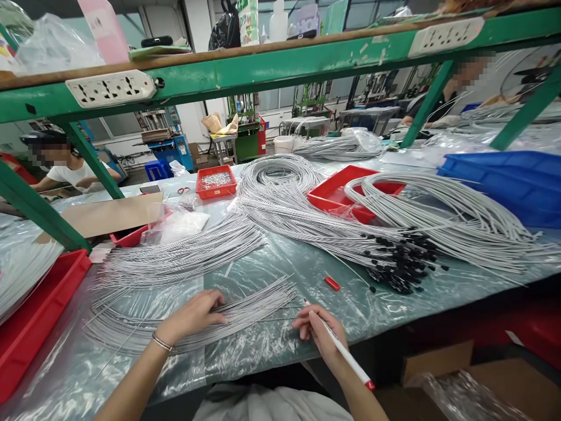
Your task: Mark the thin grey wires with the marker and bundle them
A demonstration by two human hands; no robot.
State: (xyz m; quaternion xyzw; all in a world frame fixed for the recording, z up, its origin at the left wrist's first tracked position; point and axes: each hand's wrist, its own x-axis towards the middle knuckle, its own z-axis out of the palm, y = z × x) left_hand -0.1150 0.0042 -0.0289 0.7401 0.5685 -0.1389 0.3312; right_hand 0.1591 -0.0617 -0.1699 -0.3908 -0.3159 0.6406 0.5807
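My left hand (195, 316), with a bracelet at the wrist, rests on a bundle of thin grey cables (258, 307). Its thumb is apart from the curved fingers. My right hand (322, 333) is closed around a white marker pen (348, 355) with a red end, its tip pointing away from me. A single thin cable runs from the bundle towards my right fingertips; whether they pinch it I cannot tell. The red pen cap (332, 283) lies on the plastic-covered table (280, 260) beyond the right hand. Another grey cable bundle (184, 251) lies behind my left hand.
Cables with black ends (398, 260) lie at right, beside a looped cable coil (473, 222). Red trays (217, 182) and blue bins (508, 184) stand around. A green shelf frame (280, 63) crosses overhead. Co-workers sit at far left and far right.
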